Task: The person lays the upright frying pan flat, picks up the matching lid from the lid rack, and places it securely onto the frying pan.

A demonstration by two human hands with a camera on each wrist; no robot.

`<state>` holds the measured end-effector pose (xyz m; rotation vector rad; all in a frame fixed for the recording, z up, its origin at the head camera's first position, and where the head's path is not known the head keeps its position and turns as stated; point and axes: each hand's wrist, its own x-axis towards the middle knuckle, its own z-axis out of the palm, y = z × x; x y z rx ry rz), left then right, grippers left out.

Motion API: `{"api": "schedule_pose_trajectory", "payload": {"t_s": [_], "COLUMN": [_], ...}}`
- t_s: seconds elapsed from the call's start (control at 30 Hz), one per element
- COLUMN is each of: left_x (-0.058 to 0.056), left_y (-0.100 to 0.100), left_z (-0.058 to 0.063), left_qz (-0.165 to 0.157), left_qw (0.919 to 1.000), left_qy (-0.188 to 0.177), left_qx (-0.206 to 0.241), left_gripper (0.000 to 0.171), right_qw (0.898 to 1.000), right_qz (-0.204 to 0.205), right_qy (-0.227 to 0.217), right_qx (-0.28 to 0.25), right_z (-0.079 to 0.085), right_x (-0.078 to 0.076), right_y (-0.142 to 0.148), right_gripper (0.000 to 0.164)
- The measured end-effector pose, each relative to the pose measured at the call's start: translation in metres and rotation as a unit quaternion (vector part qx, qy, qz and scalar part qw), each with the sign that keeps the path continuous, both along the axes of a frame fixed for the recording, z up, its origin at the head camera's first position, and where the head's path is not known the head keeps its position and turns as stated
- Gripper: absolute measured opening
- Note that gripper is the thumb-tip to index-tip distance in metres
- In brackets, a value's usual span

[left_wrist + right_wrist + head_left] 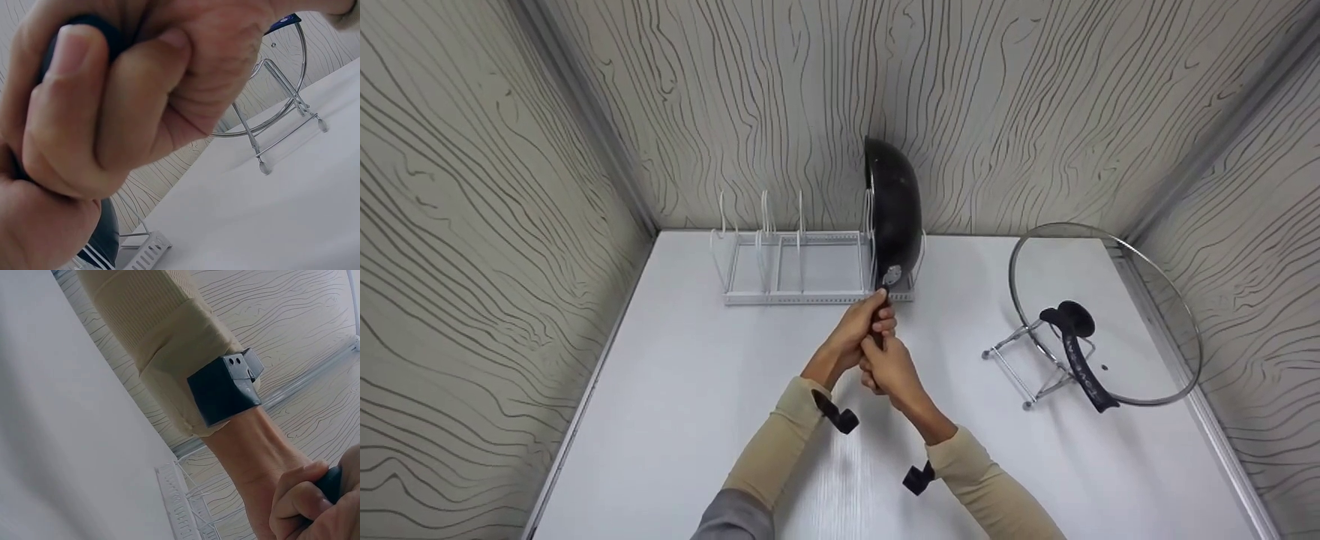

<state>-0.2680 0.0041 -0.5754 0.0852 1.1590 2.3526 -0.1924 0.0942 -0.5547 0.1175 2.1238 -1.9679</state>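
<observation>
A black frying pan [898,202] stands on its edge in the right end of a white wire rack [817,298], its rounded underside facing right. Both hands grip its dark handle, which points toward the person. The left hand [855,328] holds the handle nearer the pan, thumb lying along it. Just behind, close against it, the right hand [894,369] has its fingers curled round the handle's end. In the left wrist view, curled fingers [135,95] hide most of the handle. The handle's dark end [330,485] shows between fingers in the right wrist view.
At the right, a glass lid [1147,330] with a black knob and a lettered dark handle [1084,367] leans on a small metal stand [1012,375]. The rack's other wire dividers [801,255] stand to the left of the pan. Patterned walls [750,97] enclose the white table [675,420].
</observation>
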Motion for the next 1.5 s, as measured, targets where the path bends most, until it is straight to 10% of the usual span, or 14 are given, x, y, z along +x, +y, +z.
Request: {"api": "schedule_pose_trajectory", "payload": {"t_s": [1.5], "left_x": [0.001], "left_y": [-0.001], "left_z": [0.025], "left_qz": [-0.008], "left_qw": [0.9984], "left_qy": [0.035], "left_qx": [0.043], "left_gripper": [0.024], "right_qw": [0.998], "right_qz": [0.003], "right_qy": [0.052], "right_qx": [0.031], "right_z": [0.020], "right_x": [0.002], "right_y": [0.000], "right_gripper": [0.038]}}
